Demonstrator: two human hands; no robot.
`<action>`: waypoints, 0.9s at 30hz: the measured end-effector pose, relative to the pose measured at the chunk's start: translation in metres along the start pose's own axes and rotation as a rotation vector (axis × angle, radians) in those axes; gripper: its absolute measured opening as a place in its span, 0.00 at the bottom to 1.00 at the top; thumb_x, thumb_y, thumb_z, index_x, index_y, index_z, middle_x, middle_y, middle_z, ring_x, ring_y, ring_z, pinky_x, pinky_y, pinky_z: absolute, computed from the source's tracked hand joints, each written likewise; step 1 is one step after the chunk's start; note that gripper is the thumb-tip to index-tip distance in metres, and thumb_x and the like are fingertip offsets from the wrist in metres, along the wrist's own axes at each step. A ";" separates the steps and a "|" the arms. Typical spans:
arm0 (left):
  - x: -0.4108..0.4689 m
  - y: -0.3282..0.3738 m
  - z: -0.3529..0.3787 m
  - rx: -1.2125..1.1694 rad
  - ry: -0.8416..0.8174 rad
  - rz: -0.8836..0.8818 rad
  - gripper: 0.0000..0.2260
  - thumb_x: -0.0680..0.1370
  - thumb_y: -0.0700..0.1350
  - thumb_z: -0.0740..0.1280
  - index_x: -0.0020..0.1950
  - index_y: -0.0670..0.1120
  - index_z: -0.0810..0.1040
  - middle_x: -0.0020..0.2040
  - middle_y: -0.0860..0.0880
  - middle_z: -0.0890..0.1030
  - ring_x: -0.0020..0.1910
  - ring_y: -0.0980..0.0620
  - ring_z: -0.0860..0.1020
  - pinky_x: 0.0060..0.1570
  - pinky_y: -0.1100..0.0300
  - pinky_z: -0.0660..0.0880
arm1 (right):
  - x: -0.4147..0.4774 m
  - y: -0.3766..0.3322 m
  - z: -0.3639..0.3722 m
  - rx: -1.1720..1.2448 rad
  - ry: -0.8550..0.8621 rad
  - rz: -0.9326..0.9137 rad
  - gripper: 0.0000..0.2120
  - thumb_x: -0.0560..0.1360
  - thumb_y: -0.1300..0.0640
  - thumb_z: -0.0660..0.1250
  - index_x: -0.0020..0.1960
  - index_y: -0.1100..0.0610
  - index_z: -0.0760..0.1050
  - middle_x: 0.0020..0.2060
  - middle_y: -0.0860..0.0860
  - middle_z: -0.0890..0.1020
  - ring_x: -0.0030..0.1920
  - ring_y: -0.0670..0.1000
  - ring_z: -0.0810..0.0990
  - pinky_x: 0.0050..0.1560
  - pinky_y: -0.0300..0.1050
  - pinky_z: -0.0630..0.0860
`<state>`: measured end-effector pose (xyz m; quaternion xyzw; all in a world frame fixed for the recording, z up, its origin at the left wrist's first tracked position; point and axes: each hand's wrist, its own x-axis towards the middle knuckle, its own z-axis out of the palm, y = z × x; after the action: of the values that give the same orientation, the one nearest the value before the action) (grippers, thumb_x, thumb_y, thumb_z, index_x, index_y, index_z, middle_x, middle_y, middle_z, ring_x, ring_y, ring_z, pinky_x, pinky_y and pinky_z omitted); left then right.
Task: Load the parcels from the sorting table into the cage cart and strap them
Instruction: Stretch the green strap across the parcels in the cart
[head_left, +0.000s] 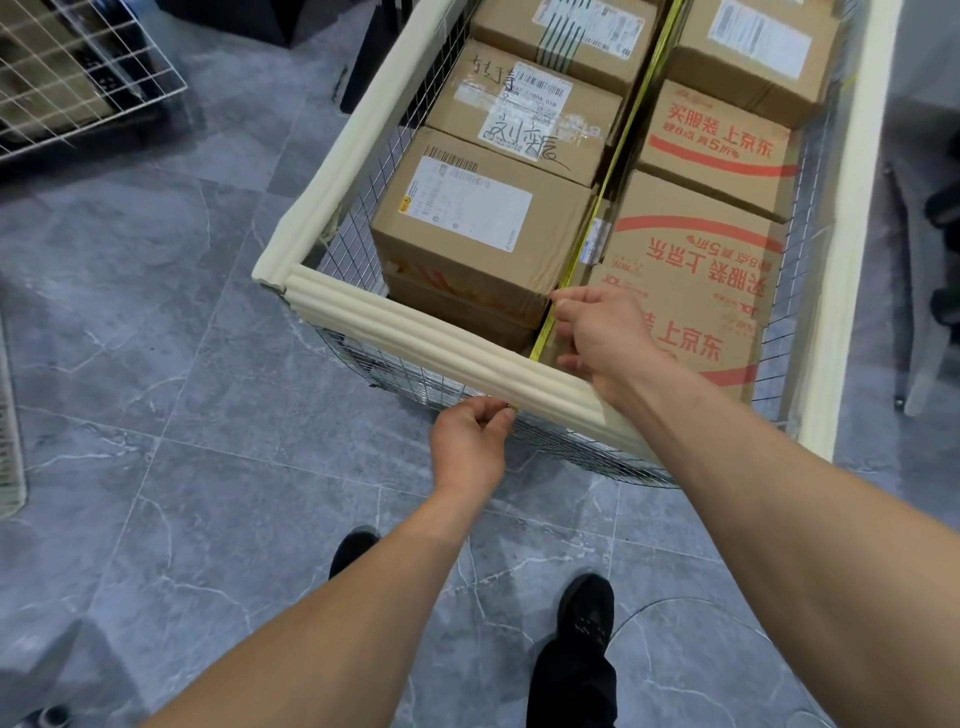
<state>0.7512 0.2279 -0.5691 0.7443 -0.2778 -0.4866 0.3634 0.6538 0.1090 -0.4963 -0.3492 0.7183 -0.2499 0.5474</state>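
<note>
A wire cage cart (415, 332) with cream foam padding on its rim holds several cardboard parcels (478, 223) in two rows. A yellow strap (621, 135) runs lengthwise along the gap between the rows. My right hand (597, 332) reaches over the near rim and pinches the strap where it drops between the front parcels. My left hand (470, 441) is outside the cart, fingers pinched against the wire mesh just under the near rim; what it holds is hidden.
Grey marble-pattern floor tiles (182, 364) lie all around. A white wire grid panel (78, 67) sits at the top left. A chair base (919, 291) stands right of the cart. My two dark shoes (584, 616) are below.
</note>
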 end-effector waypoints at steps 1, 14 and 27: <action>0.000 0.000 0.000 0.000 -0.001 -0.002 0.02 0.77 0.42 0.72 0.44 0.46 0.82 0.37 0.54 0.81 0.38 0.58 0.78 0.36 0.76 0.70 | 0.001 0.001 0.000 -0.022 0.008 0.004 0.10 0.79 0.63 0.63 0.44 0.52 0.79 0.35 0.53 0.76 0.36 0.52 0.73 0.32 0.44 0.69; 0.000 -0.001 -0.004 0.042 -0.029 0.021 0.03 0.78 0.41 0.70 0.49 0.43 0.84 0.38 0.56 0.81 0.38 0.64 0.77 0.36 0.79 0.69 | 0.004 0.001 0.000 -0.002 -0.048 0.088 0.11 0.78 0.66 0.61 0.47 0.52 0.77 0.43 0.54 0.78 0.43 0.51 0.78 0.36 0.47 0.77; -0.003 0.003 -0.005 0.077 -0.034 0.002 0.05 0.79 0.42 0.69 0.51 0.44 0.84 0.41 0.53 0.81 0.42 0.56 0.79 0.43 0.68 0.71 | 0.003 0.002 -0.004 0.114 -0.055 0.050 0.14 0.78 0.66 0.61 0.58 0.51 0.74 0.46 0.54 0.79 0.44 0.51 0.78 0.33 0.46 0.77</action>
<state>0.7542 0.2301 -0.5640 0.7492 -0.3033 -0.4875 0.3301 0.6495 0.1081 -0.4981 -0.3061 0.6960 -0.2671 0.5920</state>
